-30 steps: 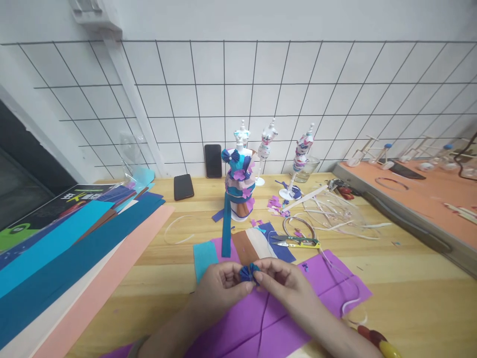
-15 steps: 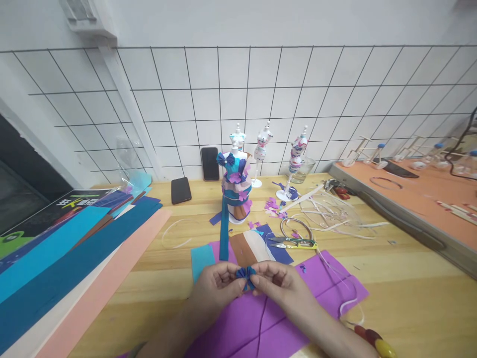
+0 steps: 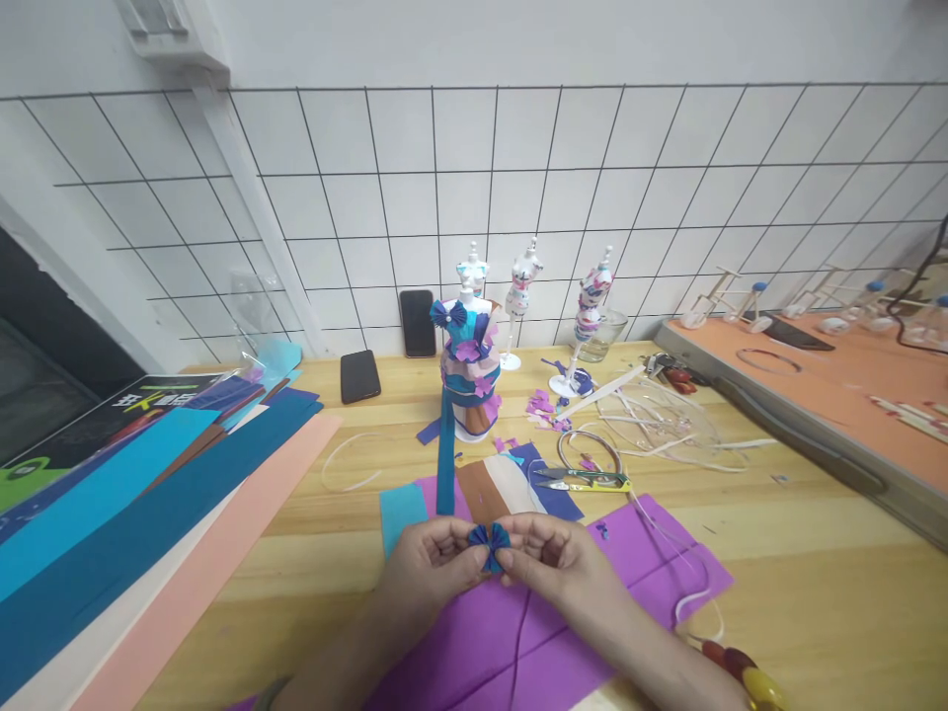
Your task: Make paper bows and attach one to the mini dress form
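Left hand (image 3: 428, 571), right hand (image 3: 552, 558) nearly closed, pinching blue bow (image 3: 489, 540) between. Probably shaping it; too small to tell. Next needs soft pinch.

Blue bow (image 3: 490, 544) — between fingertips (image 3: 471, 566)

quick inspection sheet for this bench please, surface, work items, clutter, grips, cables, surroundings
Surface: wooden table, with a creased purple sheet under the hands
Job's things: pleated blue bow, held above the sheet; dressed mannequin upright beyond, with a similar bow at its chest
Clutter: purple scraps, yellow-handled snips, paper strips at left, two phones
Grip: left hand and right hand both pinch the bow
Cables: dark cord at the far right; its use cannot be told
Surroundings: tiled wall behind, orange-topped surface at right
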`<state>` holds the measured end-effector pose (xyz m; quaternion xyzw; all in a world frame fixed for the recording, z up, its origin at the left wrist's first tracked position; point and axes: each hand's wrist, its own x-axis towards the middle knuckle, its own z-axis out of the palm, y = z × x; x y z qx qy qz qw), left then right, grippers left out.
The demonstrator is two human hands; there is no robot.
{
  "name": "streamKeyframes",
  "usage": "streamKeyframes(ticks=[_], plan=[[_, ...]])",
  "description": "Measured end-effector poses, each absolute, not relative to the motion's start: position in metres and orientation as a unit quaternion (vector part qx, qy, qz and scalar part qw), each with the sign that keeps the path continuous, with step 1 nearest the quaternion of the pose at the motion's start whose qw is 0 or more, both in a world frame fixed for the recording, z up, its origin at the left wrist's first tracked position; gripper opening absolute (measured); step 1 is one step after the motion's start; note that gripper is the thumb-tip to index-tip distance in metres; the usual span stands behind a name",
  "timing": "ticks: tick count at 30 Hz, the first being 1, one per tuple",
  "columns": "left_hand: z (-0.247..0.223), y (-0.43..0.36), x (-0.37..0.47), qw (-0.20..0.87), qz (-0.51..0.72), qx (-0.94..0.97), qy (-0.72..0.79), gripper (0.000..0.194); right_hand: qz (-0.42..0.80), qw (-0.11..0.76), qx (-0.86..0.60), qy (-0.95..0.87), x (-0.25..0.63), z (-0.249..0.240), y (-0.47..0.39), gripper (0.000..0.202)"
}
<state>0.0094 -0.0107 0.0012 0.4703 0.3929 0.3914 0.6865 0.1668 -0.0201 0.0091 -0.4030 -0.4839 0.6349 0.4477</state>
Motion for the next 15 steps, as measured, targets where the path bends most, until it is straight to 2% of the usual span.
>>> streamKeyframes(ticks=[15], plan=[[0.008,-0.011,0.007,0.652,0.375,0.508,0.42,0.019,0.603,0.435,-0.421,-0.52,0.167,0.009,-0.02,0.027]])
